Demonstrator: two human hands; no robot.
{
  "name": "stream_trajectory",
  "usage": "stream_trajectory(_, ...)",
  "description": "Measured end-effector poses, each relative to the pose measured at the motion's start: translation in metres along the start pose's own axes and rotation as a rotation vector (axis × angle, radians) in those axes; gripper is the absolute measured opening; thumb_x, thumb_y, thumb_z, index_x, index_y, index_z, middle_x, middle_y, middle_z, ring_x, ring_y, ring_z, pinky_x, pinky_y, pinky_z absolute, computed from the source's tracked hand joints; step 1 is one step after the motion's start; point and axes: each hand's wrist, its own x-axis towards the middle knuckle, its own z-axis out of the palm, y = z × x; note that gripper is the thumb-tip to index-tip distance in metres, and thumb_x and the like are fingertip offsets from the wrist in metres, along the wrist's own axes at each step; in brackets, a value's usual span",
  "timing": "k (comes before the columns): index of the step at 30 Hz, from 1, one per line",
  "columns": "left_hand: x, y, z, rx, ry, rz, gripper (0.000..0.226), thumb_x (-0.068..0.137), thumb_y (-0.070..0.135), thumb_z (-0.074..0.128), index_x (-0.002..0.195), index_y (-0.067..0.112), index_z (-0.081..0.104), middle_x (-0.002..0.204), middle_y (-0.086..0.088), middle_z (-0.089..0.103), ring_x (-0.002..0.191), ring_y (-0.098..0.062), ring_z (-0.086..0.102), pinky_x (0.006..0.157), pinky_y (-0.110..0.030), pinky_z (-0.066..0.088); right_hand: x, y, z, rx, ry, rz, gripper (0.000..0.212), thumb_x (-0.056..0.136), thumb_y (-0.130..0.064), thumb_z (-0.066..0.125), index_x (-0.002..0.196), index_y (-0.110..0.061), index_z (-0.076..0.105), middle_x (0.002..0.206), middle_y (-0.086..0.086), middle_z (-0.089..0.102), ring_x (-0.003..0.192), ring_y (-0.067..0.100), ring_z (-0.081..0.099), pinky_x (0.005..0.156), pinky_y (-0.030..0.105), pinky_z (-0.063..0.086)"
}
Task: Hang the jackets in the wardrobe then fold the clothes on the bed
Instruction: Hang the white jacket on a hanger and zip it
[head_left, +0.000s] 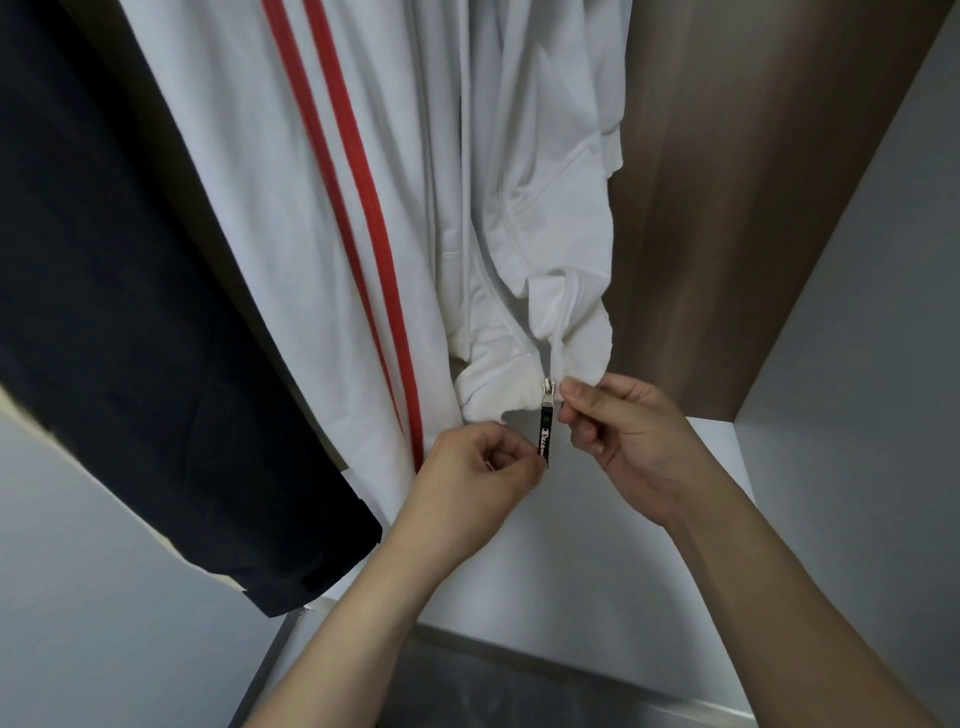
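Observation:
A white zip jacket (524, 218) hangs inside the wardrobe, its hem bunched at the bottom. A silver zip slider with a black lettered pull tab (546, 434) hangs at the hem. My left hand (478, 478) pinches the lower end of the pull tab. My right hand (623, 441) pinches the jacket's hem edge just right of the slider. To the left hangs a white jacket with two red stripes (332, 208), and further left a dark navy jacket (130, 291).
The wardrobe's brown wooden side panel (727, 208) stands on the right. A white shelf floor (597, 571) lies under the hems. A grey wall (883, 364) is at far right, and a dark floor strip (519, 686) shows at the bottom.

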Motion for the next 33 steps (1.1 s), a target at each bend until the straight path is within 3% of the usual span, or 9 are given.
stream_trajectory(4, -0.004, 0.009, -0.005, 0.052, 0.024, -0.015, 0.024, 0.085, 0.020, 0.054, 0.061, 0.025, 0.055, 0.045, 0.014, 0.044, 0.039, -0.003, 0.039, 0.039, -0.020, 0.034, 0.000, 0.000, -0.003, -0.012, 0.016, -0.012, 0.014, 0.071, -0.020, 0.071, 0.058, -0.017, 0.069, 0.061, 0.003, 0.060, 0.050, 0.009, 0.042, 0.047, 0.017, 0.033)
stream_trajectory(7, -0.003, 0.026, -0.018, 0.314, 0.095, 0.165, 0.023, 0.084, 0.038, 0.039, 0.066, 0.025, 0.046, 0.053, 0.013, 0.052, 0.049, -0.005, 0.046, 0.049, -0.028, 0.034, 0.001, 0.001, -0.007, -0.126, 0.029, -0.042, 0.026, 0.085, -0.016, 0.065, 0.059, -0.020, 0.069, 0.060, 0.000, 0.055, 0.055, 0.011, 0.039, 0.052, 0.021, 0.030)
stream_trajectory(9, 0.004, 0.041, -0.026, 0.505, 0.103, 0.298, 0.024, 0.083, 0.039, 0.031, 0.073, 0.022, 0.044, 0.063, 0.006, 0.055, 0.061, -0.013, 0.051, 0.054, -0.034, 0.037, 0.001, 0.004, -0.008, -0.186, 0.021, -0.064, 0.024, 0.092, -0.012, 0.059, 0.072, -0.018, 0.069, 0.064, 0.000, 0.052, 0.058, 0.010, 0.041, 0.056, 0.024, 0.031)
stream_trajectory(13, 0.026, 0.065, -0.038, 0.664, 0.015, 0.354, 0.028, 0.093, 0.031, 0.032, 0.080, 0.010, 0.045, 0.069, -0.005, 0.054, 0.066, -0.026, 0.051, 0.056, -0.037, 0.039, 0.000, 0.009, -0.010, -0.195, -0.045, -0.092, 0.011, 0.090, -0.015, 0.060, 0.096, -0.011, 0.068, 0.079, -0.001, 0.064, 0.069, 0.010, 0.053, 0.060, 0.023, 0.041)
stream_trajectory(17, 0.041, 0.070, -0.038, 0.846, -0.008, 0.428, 0.034, 0.102, 0.032, 0.033, 0.069, 0.019, 0.034, 0.062, 0.001, 0.045, 0.062, -0.025, 0.045, 0.054, -0.036, 0.030, -0.001, 0.011, -0.014, -0.167, -0.074, -0.137, 0.022, 0.078, -0.014, 0.070, 0.100, -0.013, 0.070, 0.089, -0.002, 0.072, 0.073, 0.007, 0.061, 0.064, 0.020, 0.046)
stream_trajectory(21, 0.050, 0.063, -0.034, 1.047, 0.149, 0.578, 0.029, 0.103, 0.036, 0.034, 0.079, 0.021, 0.033, 0.068, 0.009, 0.040, 0.065, -0.020, 0.044, 0.056, -0.033, 0.026, 0.001, 0.016, -0.017, -0.117, -0.024, -0.212, 0.016, 0.079, -0.009, 0.069, 0.094, -0.013, 0.071, 0.081, -0.002, 0.070, 0.066, 0.006, 0.059, 0.066, 0.017, 0.048)
stream_trajectory(25, 0.054, 0.064, -0.028, 1.080, 0.223, 0.694, 0.023, 0.101, 0.030, 0.040, 0.081, 0.022, 0.033, 0.078, -0.004, 0.059, 0.077, -0.033, 0.057, 0.066, -0.034, 0.023, 0.003, 0.020, -0.020, 0.078, -0.005, -0.208, 0.021, 0.077, -0.013, 0.066, 0.097, -0.008, 0.069, 0.087, 0.012, 0.060, 0.068, 0.013, 0.050, 0.069, 0.021, 0.045)
stream_trajectory(29, 0.054, 0.060, -0.023, 1.199, 0.322, 0.701, 0.022, 0.097, 0.026, 0.049, 0.077, 0.021, 0.042, 0.076, -0.007, 0.065, 0.077, -0.032, 0.055, 0.072, -0.034, 0.015, 0.004, 0.026, -0.022, 0.058, 0.020, -0.206, 0.019, 0.087, -0.001, 0.059, 0.103, -0.007, 0.067, 0.089, 0.012, 0.061, 0.069, 0.013, 0.049, 0.069, 0.020, 0.045)
stream_trajectory(33, 0.059, 0.060, -0.016, 1.339, 0.361, 0.646, 0.021, 0.095, 0.027, 0.047, 0.075, 0.020, 0.047, 0.074, -0.001, 0.064, 0.079, -0.026, 0.051, 0.071, -0.034, 0.013, 0.008, 0.032, -0.021, -0.008, 0.066, -0.210, 0.023, 0.090, 0.007, 0.055, 0.105, -0.007, 0.065, 0.082, -0.001, 0.070, 0.065, 0.006, 0.055, 0.065, 0.017, 0.045)
